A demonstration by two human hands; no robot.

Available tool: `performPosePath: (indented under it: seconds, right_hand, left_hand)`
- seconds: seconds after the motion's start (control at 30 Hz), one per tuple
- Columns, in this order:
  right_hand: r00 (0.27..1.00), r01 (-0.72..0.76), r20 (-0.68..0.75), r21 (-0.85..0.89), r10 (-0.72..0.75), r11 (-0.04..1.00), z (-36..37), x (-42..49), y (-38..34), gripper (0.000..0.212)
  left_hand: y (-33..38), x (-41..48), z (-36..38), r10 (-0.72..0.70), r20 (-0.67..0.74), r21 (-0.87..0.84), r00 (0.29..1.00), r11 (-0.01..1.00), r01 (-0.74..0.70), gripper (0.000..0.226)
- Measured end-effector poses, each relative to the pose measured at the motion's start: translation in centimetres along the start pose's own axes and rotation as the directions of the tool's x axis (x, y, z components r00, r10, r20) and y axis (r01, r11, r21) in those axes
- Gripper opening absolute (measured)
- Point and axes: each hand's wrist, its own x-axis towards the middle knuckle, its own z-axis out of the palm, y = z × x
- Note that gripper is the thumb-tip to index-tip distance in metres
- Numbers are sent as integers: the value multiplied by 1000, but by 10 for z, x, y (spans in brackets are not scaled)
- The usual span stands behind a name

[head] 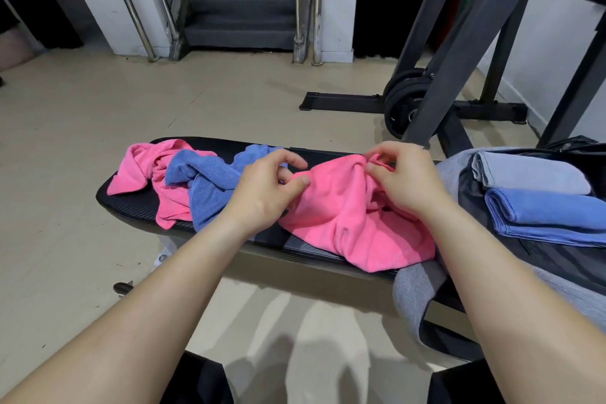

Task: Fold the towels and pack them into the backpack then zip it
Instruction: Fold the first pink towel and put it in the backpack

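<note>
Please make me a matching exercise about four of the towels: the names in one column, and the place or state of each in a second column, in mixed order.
Column 1
1. nearer pink towel
2. crumpled blue towel
3. folded grey towel
4. folded blue towel

Column 2
A. in the open backpack, near side
B. loose on the bench, left part
C. pinched by the left hand and the right hand
D. in the backpack, far side

Pairs: 1-C, 2-B, 3-D, 4-A

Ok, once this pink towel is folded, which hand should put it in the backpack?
Probably the right hand. It pinches the pink towel on the side next to the open backpack; the left hand pinches the other side, nearer the crumpled towels.
</note>
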Motion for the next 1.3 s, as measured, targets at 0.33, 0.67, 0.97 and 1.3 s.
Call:
performPosePath:
  seconds: [0.33, 0.67, 0.97, 1.3]
  right_hand:
    - [998, 1, 67, 184, -14, 983, 1, -14, -26, 17]
    - [977, -213, 84, 322, 196, 922, -2, -13, -10, 12]
    - [986, 36, 139, 361, -92, 932, -5, -26, -26, 10]
    - [983, -46, 178, 445, -38, 894, -11, -28, -24, 3]
  left_hand:
    - [27, -6, 25, -111, 165, -204, 980, 968, 144, 26]
    - [29, -6, 24, 13, 122, -131, 992, 991, 3, 4]
    - [28, -2, 30, 110, -70, -61, 991, 992, -114, 4]
    - [27, -3, 34, 116, -71, -127, 991, 984, -124, 8]
